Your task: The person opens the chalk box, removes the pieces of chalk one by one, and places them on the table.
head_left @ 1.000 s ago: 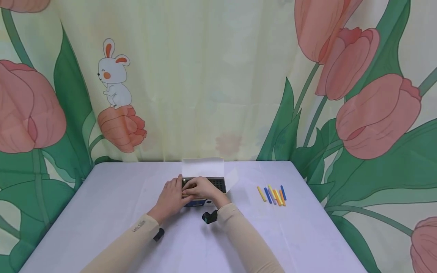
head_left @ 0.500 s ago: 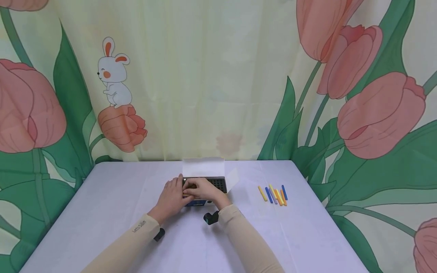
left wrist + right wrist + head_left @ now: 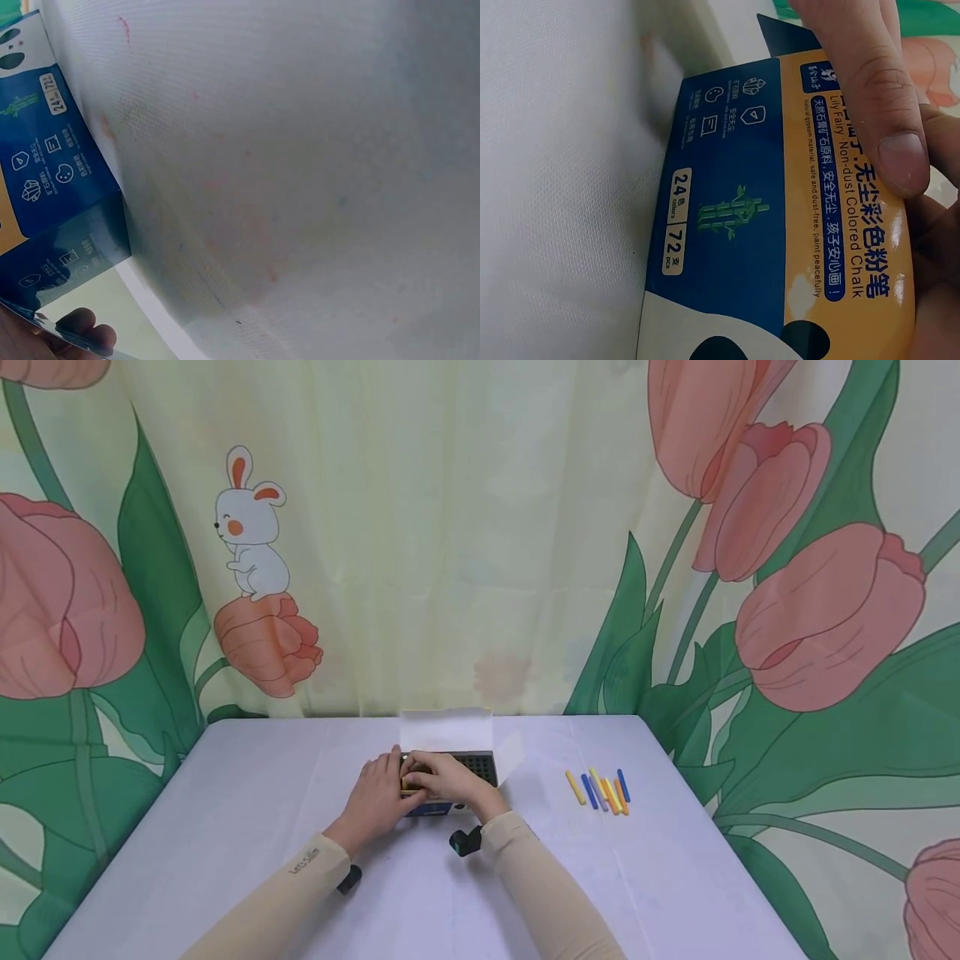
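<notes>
A blue and orange box of colored chalk (image 3: 429,809) stands on the table with its white lid raised at the back. My left hand (image 3: 378,789) grips its left end; in the right wrist view the thumb (image 3: 885,120) presses the orange front panel. In the left wrist view, fingertips (image 3: 86,330) show by a side flap. Over the box's left part, my right hand (image 3: 450,779) has its fingers curled down at the opening. A small yellow chalk end (image 3: 406,783) shows between its thumb and index finger, mostly hidden. To the right, the black tray (image 3: 478,766) shows its holes.
Several loose chalk sticks (image 3: 603,791), yellow, blue, purple and orange, lie on the table right of the box. A side flap (image 3: 512,757) sticks out at the box's right end. Behind the white-covered table (image 3: 285,777) hangs a tulip-print curtain (image 3: 450,568).
A bit of yellow has come into sight at my right fingertips. My right hand has shifted only slightly, and the left hand and box stay in place.
</notes>
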A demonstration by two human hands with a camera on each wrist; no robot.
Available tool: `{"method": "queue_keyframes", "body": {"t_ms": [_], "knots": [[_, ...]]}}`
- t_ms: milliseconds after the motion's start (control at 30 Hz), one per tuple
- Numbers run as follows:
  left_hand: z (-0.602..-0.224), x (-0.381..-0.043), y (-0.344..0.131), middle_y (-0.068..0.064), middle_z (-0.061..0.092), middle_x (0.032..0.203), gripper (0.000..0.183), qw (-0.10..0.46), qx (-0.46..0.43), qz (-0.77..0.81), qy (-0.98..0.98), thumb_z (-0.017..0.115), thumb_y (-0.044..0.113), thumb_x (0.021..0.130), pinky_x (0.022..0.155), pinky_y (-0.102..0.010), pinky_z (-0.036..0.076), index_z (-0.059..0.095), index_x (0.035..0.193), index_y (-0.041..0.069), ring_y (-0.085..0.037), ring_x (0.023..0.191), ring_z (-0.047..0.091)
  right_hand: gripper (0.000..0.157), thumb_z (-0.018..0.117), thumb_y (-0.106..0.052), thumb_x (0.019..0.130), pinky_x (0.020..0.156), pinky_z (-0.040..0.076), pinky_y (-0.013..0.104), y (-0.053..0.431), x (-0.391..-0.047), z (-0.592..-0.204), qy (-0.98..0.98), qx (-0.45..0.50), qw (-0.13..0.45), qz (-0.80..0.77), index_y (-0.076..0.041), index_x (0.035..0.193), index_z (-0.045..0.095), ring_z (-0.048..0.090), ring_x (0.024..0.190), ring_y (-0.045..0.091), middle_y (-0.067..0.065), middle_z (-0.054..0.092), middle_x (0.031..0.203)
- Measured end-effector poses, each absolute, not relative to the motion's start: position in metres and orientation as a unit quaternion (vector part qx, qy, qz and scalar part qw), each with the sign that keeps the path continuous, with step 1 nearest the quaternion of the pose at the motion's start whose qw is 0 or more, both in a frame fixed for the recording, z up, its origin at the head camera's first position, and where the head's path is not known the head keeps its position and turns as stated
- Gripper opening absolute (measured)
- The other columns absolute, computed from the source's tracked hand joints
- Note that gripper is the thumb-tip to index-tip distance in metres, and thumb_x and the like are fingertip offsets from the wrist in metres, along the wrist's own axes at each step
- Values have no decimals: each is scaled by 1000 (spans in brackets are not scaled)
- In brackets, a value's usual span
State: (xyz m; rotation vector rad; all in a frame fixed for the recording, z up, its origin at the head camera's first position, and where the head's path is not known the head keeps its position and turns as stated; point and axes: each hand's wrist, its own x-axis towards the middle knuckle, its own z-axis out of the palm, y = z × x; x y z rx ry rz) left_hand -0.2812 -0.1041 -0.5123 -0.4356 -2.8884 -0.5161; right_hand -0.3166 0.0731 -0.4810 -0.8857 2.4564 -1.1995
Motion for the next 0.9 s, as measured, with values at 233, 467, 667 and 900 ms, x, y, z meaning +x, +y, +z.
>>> {"method": "queue_keyframes", "body": {"t_ms": [233,467,667,900], "knots": [[-513,-281,-105,-32,48,145,102,77,-148,-175,-970,64,60,96,119,-60,33,25,156,-14,-43,134,48,13,56,-33,108,94,54,29,75,-316,-483,847,-307,134,-413,-26,114,65,67,113,7,-2,72,124],[-512,-282,-106,-32,49,144,103,85,-153,-171,-970,64,61,96,116,-60,35,26,155,-15,-43,132,49,13,53,-30,109,101,53,33,76,-316,-482,846,-308,132,-414,-25,115,63,66,121,12,-1,70,126],[-513,-282,-105,-32,49,143,102,89,-151,-170,-970,65,60,96,116,-60,36,27,154,-14,-43,130,51,14,49,-26,111,98,54,30,76,-317,-482,843,-309,135,-419,-23,119,60,65,122,14,2,68,130],[-515,-283,-104,-31,52,139,102,97,-146,-172,-969,68,60,94,116,-59,36,28,154,-13,-43,126,54,19,43,-24,113,81,57,25,76,-317,-482,830,-310,137,-444,-18,125,55,69,98,14,7,68,117]]}}
